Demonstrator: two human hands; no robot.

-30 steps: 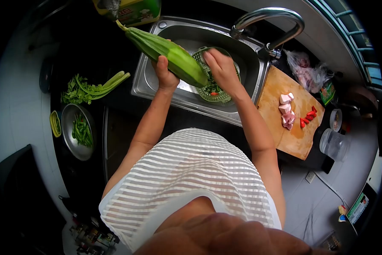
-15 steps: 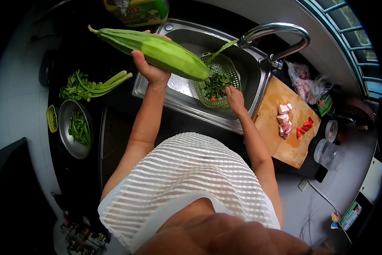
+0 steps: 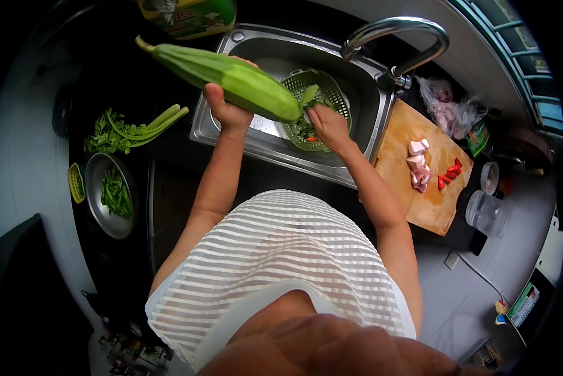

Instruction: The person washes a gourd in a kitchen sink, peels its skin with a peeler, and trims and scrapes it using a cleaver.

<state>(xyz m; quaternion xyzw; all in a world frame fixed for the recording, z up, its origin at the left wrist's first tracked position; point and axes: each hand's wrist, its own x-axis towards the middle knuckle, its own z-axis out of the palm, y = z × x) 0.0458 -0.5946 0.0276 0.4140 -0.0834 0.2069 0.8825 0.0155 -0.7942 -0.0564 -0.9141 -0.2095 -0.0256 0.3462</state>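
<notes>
My left hand is wrapped round a long green luffa gourd, holding it slanted above the sink's left part. The stem end points up and left, and its paler lower part looks peeled. My right hand is closed close to the gourd's blunt end, over a green colander; whatever its fingers hold is hidden. A pale green strip of peel stands up beside these fingers. Dark green peelings and a small orange-red piece lie in the colander, inside the steel sink.
A chrome faucet arches over the sink. To the right, a wooden board bears pale meat pieces and red chilies. Celery and a metal bowl with green peppers are at left.
My right hand has moved up and left toward the gourd's blunt end. The peel strip has moved down and left, beside my fingers. My left hand still holds the gourd.
</notes>
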